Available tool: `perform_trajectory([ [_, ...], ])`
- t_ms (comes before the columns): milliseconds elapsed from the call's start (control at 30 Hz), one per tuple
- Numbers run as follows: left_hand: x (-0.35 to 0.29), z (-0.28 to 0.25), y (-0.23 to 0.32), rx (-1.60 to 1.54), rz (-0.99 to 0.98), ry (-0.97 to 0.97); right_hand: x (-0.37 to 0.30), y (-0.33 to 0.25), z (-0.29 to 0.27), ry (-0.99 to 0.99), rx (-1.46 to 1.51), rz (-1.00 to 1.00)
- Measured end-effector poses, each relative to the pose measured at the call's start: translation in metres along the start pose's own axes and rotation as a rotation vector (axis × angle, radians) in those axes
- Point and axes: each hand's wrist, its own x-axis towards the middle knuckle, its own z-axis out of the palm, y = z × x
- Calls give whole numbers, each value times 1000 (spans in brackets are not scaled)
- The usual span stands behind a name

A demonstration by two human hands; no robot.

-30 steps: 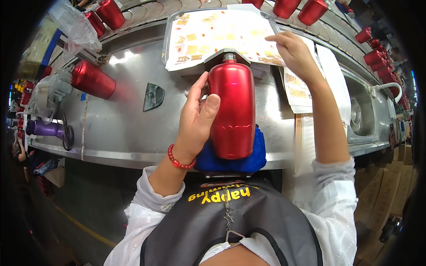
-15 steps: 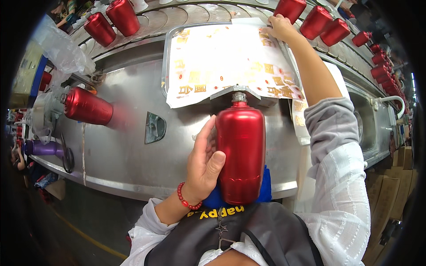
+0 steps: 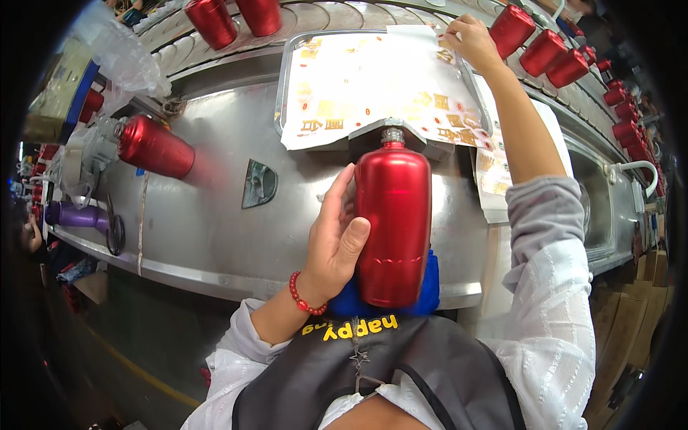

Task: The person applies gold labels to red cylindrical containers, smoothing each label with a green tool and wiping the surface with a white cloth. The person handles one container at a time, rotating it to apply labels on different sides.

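Rounded red metallic bottle [image 3: 393, 222]: our loosely cupped left hand [image 3: 334, 247] seemingly steadies it; right hand's [image 3: 473, 41] hold we cannot tell.

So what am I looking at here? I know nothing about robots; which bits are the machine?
No robot here: these are a person's own bare hands. A wide camera worn on the head looks down, so straight edges bend near the rim and the picture's left is the person's left.

The left hand rests against the side of a red bottle, which lies over a blue cloth with its neck pointing away from the person. The right hand is at the far right corner of a white printed sheet; whether it grips the sheet is too small to tell.

The sheet lies over a metal tray. Further left on the metal table are a second red bottle and a purple bottle.
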Motion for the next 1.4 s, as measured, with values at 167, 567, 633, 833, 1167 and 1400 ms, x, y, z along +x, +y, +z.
perform_trajectory([
  [167, -30, -16, 15, 494, 168, -163, -49, -68, -98, 107, 259, -185],
  [567, -48, 0, 38, 1164, 353, -173, -165, -188, -236, 37, 720, -170],
  [633, -47, 0, 27, 1035, 280, -149, -171, -199, -240, 18, 839, -176],
  [833, -43, -2, 28, 1030, 399, -141, -174, -225, -228, -1, 1072, -147],
  [1167, -8, 5, 19, 138, 35, 17, -180, -236, -140, 13, 1011, 91],
  [1400, -3, 11, 15, -28, -95, -56, -175, -232, -138, -12, 1024, 79],
])
